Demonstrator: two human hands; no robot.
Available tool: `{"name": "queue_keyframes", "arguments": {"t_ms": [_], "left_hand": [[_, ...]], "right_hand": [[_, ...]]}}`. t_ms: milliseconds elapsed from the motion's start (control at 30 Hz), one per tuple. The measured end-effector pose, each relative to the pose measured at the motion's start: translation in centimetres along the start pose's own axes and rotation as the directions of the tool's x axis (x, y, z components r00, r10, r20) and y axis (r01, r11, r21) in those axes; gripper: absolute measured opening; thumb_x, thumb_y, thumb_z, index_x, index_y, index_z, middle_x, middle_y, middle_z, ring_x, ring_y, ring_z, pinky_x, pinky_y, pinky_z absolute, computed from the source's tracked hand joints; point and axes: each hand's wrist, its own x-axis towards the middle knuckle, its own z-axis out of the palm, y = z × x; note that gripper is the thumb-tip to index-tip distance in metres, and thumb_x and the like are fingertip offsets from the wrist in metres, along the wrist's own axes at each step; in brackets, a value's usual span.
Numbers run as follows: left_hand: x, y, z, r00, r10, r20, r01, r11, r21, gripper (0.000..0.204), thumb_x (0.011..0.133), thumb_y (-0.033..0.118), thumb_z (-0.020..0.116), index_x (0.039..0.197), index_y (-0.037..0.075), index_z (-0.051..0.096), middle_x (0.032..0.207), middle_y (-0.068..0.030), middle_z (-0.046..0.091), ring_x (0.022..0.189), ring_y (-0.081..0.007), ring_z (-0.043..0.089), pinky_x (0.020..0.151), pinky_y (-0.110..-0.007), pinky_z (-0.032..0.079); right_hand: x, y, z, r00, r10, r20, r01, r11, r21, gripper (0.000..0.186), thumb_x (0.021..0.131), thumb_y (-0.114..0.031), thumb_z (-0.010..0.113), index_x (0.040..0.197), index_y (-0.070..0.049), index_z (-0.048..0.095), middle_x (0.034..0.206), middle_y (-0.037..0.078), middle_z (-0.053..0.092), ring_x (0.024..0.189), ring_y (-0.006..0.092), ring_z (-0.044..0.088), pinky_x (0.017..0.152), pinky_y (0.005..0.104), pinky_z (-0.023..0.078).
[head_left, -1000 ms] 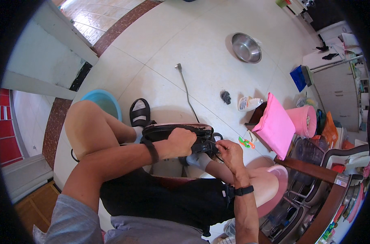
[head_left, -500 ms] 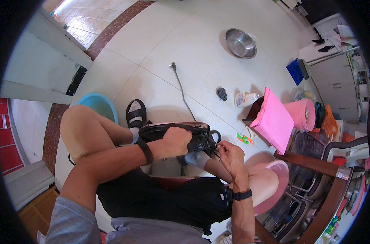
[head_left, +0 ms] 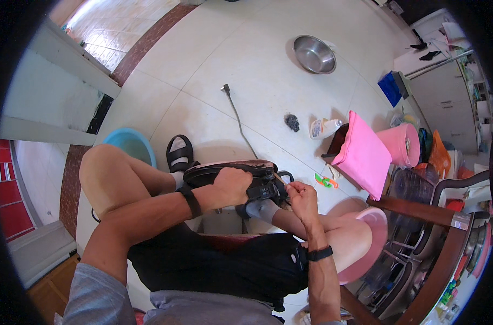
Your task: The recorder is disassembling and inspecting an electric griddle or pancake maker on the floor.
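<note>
A round black appliance (head_left: 219,174) with a pinkish rim stands tilted between my knees; its grey power cord (head_left: 241,127) runs out across the floor to a plug. My left hand (head_left: 234,185) is closed round the black edge of this appliance, beside its blocky black handle part (head_left: 263,189). At the right end of that handle, my right hand (head_left: 303,200) is closed, thumb and forefinger pinched together at its side. What is between those fingertips is too small to make out. My legs and the hands hide part of the appliance's underside.
A steel basin (head_left: 314,54), a dark scouring pad (head_left: 292,123), a white bottle (head_left: 325,129) and a green-orange tool (head_left: 326,181) lie ahead. A pink cushion (head_left: 363,157) on a stool and a wooden frame (head_left: 411,210) stand right. Blue (head_left: 128,142) and pink (head_left: 379,230) basins flank my legs.
My right hand has shifted slightly up and left, still pinched beside the handle part. The left hand keeps its hold on the appliance. The whole view has shifted a little.
</note>
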Motion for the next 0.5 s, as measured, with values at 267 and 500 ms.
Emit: {"name": "queue_keyframes", "arguments": {"t_ms": [267,500], "left_hand": [[-0.2,0.9,-0.6,1.000,0.011,0.000,-0.011,1.000,0.017,0.031,0.066,0.019,0.070,0.090,-0.001,0.067,0.078,-0.0204,0.068,0.077,-0.0381,0.068,0.068,-0.048,0.055],[-1.1,-0.5,-1.1,0.999,-0.028,0.019,0.027,0.999,0.030,0.040,0.065,0.026,0.075,0.092,-0.001,0.064,0.076,-0.0208,0.068,0.077,-0.0396,0.068,0.068,-0.049,0.054]], "right_hand": [[1.5,2.6,2.1,0.980,0.186,0.076,-0.201,0.887,0.416,0.016,0.093,-0.013,0.062,0.092,0.000,0.072,0.066,-0.003,0.059,0.055,0.0060,0.047,0.049,0.0234,0.038],[-0.1,-1.0,-0.5,0.860,0.367,0.354,-0.506,0.533,0.678,0.017,0.096,-0.016,0.061,0.091,-0.003,0.070,0.051,-0.010,0.033,0.040,0.0027,0.024,0.037,0.0215,0.018]]}}
